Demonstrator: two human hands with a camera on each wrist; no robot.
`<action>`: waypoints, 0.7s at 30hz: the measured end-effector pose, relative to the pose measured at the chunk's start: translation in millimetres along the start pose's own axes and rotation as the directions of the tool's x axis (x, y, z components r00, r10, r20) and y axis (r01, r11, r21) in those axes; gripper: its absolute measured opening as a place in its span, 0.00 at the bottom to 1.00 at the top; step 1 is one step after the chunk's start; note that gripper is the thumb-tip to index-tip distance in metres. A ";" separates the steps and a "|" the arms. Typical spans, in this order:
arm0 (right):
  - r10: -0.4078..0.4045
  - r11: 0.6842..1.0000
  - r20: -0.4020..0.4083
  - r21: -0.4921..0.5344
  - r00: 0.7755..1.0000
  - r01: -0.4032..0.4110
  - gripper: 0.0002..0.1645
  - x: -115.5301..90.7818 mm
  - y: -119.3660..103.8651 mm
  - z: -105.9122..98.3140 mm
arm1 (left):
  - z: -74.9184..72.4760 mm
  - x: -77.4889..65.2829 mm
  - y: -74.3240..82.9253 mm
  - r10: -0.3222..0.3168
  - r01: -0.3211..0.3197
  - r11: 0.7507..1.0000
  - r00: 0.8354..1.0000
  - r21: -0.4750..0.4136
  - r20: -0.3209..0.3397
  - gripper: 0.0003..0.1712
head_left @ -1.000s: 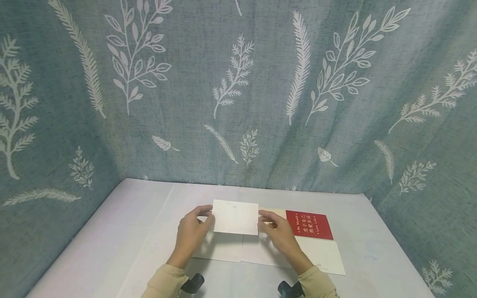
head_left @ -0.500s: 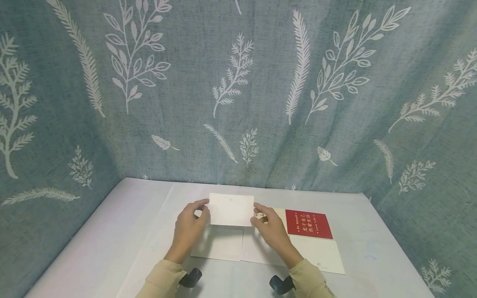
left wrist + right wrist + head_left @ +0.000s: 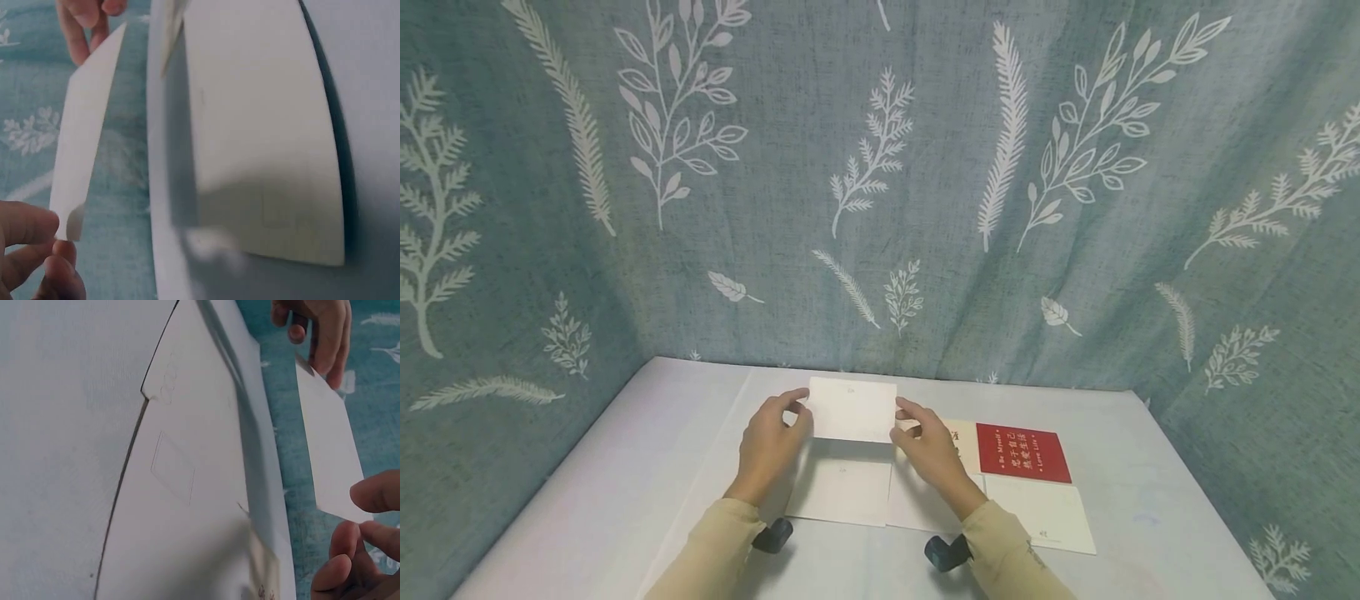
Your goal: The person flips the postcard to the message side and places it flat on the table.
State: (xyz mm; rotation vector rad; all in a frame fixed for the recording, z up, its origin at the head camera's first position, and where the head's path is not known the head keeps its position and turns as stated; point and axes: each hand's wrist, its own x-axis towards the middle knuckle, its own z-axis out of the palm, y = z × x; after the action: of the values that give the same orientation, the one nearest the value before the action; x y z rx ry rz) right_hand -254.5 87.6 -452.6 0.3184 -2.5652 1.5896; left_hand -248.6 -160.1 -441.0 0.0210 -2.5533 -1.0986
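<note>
A blank-looking white postcard [image 3: 852,410] is held up above the table, tilted, with a small faint mark near its top edge. My left hand [image 3: 770,442] pinches its left edge between thumb and fingers, and my right hand [image 3: 931,450] pinches the right edge. Both wrist views show the postcard [image 3: 84,137] stretched between the two hands, away from the table. Beneath it lie a white postcard [image 3: 838,492] on the left and another pale card [image 3: 921,504] beside it, partly hidden by my right hand and forearm.
To the right lie a red card [image 3: 1022,454] with white lettering and a cream card [image 3: 1037,512] in front of it. A cream card with dark characters [image 3: 964,442] shows behind my right hand. A patterned green curtain [image 3: 880,208] borders the white table [image 3: 625,492].
Both hands have carried the postcard leftward and slightly farther up and back. More of the cards under it and of the cream lettered card now shows.
</note>
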 end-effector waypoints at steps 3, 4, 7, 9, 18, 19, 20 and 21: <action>0.003 1.000 -0.001 -0.015 1.000 -0.003 0.31 2.3 1.5 1.9 | 1.6 3.1 -4.6 0.014 -0.015 1.000 1.000 0.013 0.018 0.23; 0.004 1.000 0.002 -0.026 1.000 -0.004 0.31 3.0 1.9 2.2 | 2.2 4.2 -6.2 0.015 -0.016 1.000 1.000 0.018 0.026 0.23; 0.001 0.998 0.010 -0.066 1.000 0.000 0.30 4.0 2.6 2.5 | 3.4 6.1 -9.6 0.011 -0.013 0.999 0.998 0.037 0.056 0.23; 0.002 0.994 0.022 -0.105 1.000 0.000 0.29 4.4 3.3 2.2 | 4.4 7.0 -11.8 -0.003 -0.001 0.999 0.997 0.045 0.083 0.24; 0.040 0.984 0.093 -0.175 0.995 -0.024 0.25 4.8 9.0 2.5 | 9.8 8.0 -16.0 -0.043 0.031 0.997 0.987 0.077 0.153 0.25; 0.045 0.984 0.097 -0.176 0.994 -0.027 0.25 4.6 9.2 2.4 | 10.3 8.1 -15.7 -0.049 0.036 0.996 0.986 0.083 0.161 0.26; 0.052 0.983 0.098 -0.179 0.994 -0.034 0.25 4.6 9.6 2.3 | 10.8 8.2 -15.4 -0.054 0.039 0.995 0.984 0.093 0.167 0.26; 0.050 0.983 0.102 -0.181 0.994 -0.030 0.25 4.4 9.7 1.8 | 11.3 8.3 -15.4 -0.058 0.040 0.994 0.983 0.106 0.172 0.26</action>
State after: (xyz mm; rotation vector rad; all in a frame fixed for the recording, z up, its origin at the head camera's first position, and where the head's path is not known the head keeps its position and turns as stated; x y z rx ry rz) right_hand -261.0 89.7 -460.9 0.3448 -2.7872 1.3755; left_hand -262.0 -164.1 -456.3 0.0144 -2.7783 -1.0274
